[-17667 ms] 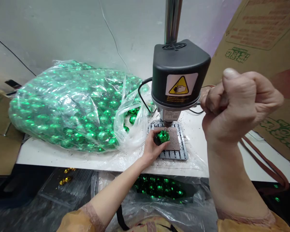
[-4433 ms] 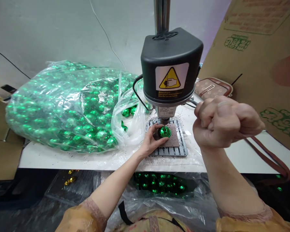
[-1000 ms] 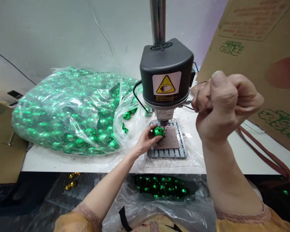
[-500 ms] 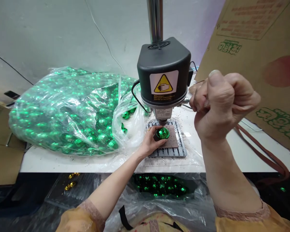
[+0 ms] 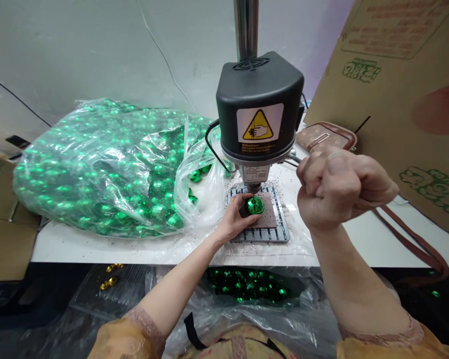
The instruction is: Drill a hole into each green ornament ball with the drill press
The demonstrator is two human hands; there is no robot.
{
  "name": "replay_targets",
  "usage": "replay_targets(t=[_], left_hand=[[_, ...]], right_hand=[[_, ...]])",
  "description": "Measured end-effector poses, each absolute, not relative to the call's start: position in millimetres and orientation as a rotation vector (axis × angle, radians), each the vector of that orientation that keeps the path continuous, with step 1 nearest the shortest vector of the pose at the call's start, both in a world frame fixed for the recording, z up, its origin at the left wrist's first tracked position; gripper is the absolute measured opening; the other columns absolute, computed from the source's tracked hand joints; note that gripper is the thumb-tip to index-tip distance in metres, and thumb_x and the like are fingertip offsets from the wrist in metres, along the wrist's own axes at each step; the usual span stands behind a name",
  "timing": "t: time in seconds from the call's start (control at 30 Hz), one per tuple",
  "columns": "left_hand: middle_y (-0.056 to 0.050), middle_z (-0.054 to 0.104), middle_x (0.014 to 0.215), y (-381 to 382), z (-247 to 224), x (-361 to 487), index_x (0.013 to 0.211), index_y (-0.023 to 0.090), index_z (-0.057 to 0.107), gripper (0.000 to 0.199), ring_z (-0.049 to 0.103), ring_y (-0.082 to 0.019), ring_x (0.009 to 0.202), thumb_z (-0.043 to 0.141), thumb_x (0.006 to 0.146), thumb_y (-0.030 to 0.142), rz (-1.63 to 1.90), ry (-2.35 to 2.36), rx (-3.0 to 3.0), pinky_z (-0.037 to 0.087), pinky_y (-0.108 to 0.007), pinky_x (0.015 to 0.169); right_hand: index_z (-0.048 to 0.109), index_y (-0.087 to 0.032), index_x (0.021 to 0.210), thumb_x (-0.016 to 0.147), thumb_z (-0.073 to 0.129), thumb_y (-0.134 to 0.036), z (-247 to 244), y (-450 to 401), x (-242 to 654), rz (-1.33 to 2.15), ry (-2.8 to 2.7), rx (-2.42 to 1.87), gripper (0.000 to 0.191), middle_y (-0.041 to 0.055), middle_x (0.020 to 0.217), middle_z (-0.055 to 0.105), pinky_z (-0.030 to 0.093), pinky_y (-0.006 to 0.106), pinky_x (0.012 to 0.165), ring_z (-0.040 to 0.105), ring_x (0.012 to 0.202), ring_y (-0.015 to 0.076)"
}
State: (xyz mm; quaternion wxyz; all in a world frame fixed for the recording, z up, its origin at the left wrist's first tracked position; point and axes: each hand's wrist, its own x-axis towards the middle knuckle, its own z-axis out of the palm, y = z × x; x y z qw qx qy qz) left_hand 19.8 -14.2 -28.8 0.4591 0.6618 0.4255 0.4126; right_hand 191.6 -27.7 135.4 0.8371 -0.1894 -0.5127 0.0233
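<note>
A shiny green faceted ball (image 5: 255,205) rests on a brown pad (image 5: 270,219) over the slotted metal base plate (image 5: 283,224). My left hand (image 5: 235,217) holds it from the left, thumb and fingers closed around its side. Directly above is the chuck of a black drill press (image 5: 260,104); a thin bit reaches down to the ball's top. To the right of the machine, my right hand (image 5: 335,187) is closed in a fist at the drill press lever. The fingers hide most of the lever.
A large clear bag (image 5: 101,174) of green balls fills the table's left side. Below the table edge, more green balls (image 5: 247,284) lie in plastic. A brown patterned bag (image 5: 327,135) with a strap sits behind my right hand, beside a tall cardboard box (image 5: 404,99).
My right fist has come slightly lower and the brown bag behind it now shows. My left hand keeps its hold on the ball. The view has shifted a little.
</note>
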Motion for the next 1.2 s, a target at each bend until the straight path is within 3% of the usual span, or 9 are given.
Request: replay_targets(t=[0.2, 0.43, 0.7, 0.9, 1.07, 1.2], left_hand=[[-0.009, 0.067, 0.132, -15.1, -28.2, 20.4, 0.128, 0.025, 0.065, 0.060, 0.062, -0.032, 0.131, 0.094, 0.077, 0.035, 1.039, 1.035, 1.606, 0.047, -0.050, 0.118], [-0.010, 0.068, 0.132, -16.5, -24.7, 20.6, 0.127, 0.024, 0.063, 0.058, 0.062, -0.032, 0.130, 0.093, 0.078, 0.035, 1.016, 1.059, 1.657, 0.046, -0.052, 0.117], [-0.009, 0.068, 0.130, -16.6, -26.1, 21.6, 0.127, 0.025, 0.064, 0.058, 0.062, -0.032, 0.128, 0.093, 0.079, 0.036, 1.032, 1.062, 1.668, 0.045, -0.051, 0.115], [-0.008, 0.068, 0.127, -17.3, -26.2, 20.5, 0.127, 0.025, 0.065, 0.059, 0.062, -0.032, 0.125, 0.094, 0.077, 0.037, 1.036, 1.073, 1.644, 0.047, -0.050, 0.114], [-0.009, 0.068, 0.124, -19.3, -23.1, 28.1, 0.126, 0.024, 0.064, 0.060, 0.064, -0.031, 0.122, 0.093, 0.076, 0.037, 1.065, 1.089, 1.576, 0.049, -0.049, 0.111], [-0.011, 0.068, 0.124, -38.4, -16.1, 29.3, 0.124, 0.023, 0.061, 0.055, 0.065, -0.031, 0.119, 0.090, 0.078, 0.036, 1.168, 1.227, 1.623, 0.051, -0.049, 0.107]], right_hand=[[0.025, -0.019, 0.062, 0.092, 0.062, -0.022, 126.0, -28.9, 195.7, 0.074, -1.111, -0.375, 0.048, -0.0049, 0.054, 0.029, 0.024, 0.030, 0.045, 0.026, 0.045, 0.0059], [0.016, -0.018, 0.061, 0.085, 0.060, -0.008, 118.7, -24.9, 195.9, -0.015, -1.140, -0.316, 0.051, -0.0057, 0.053, 0.022, 0.026, 0.029, 0.043, 0.023, 0.044, 0.0050], [0.019, -0.019, 0.060, 0.086, 0.060, -0.015, 114.1, -24.1, 198.9, -0.046, -1.189, -0.301, 0.049, -0.0062, 0.050, 0.023, 0.022, 0.030, 0.040, 0.023, 0.038, 0.0057], [0.020, -0.019, 0.057, 0.084, 0.063, -0.017, 100.5, -23.7, 198.4, -0.062, -1.175, -0.273, 0.051, -0.0059, 0.049, 0.026, 0.027, 0.032, 0.040, 0.025, 0.038, 0.0058], [0.025, -0.018, 0.059, 0.091, 0.059, -0.014, 133.9, -24.8, 190.5, 0.015, -1.059, -0.347, 0.047, -0.0065, 0.049, 0.026, 0.023, 0.027, 0.043, 0.024, 0.041, 0.0036], [0.038, -0.021, 0.053, 0.090, 0.064, -0.016, 166.2, -23.1, 190.9, 0.185, -1.012, -0.500, 0.046, -0.0067, 0.044, 0.030, 0.030, 0.031, 0.045, 0.034, 0.040, 0.0068]])
